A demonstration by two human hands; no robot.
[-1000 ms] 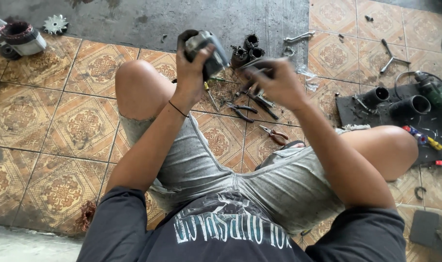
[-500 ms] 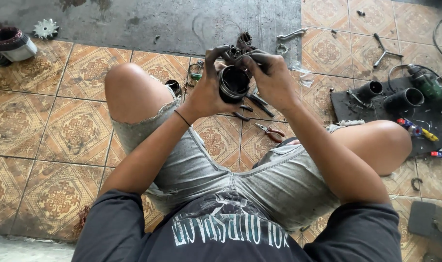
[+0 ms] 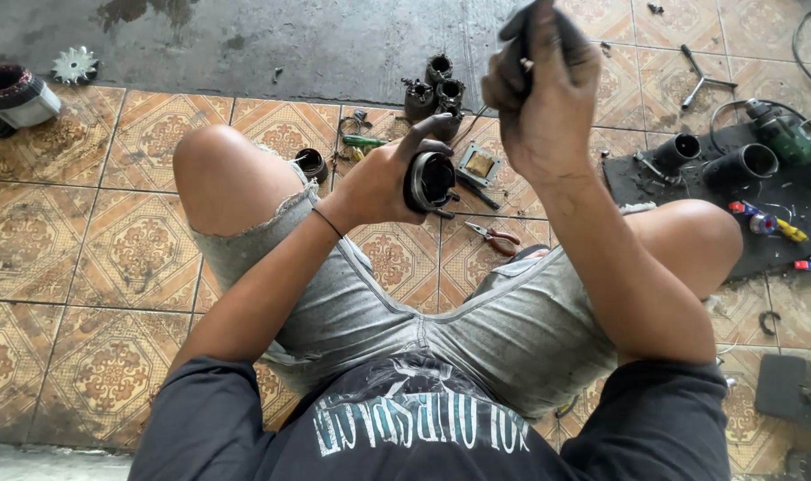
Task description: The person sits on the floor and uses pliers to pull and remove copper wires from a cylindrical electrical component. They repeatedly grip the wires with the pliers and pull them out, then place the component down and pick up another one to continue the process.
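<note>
Motor housing in left hand (upright)

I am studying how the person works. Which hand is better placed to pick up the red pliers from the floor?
Probably the left hand. It is low, just above the pliers, though it holds a black round part. The right hand is raised high, closed on a thin dark tool.

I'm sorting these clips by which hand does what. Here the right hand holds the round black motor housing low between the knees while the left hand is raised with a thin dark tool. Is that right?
Not quite: the hands are swapped. In the head view the left hand holds the round black motor housing low between the knees, and the right hand is raised with the thin dark tool.
</note>
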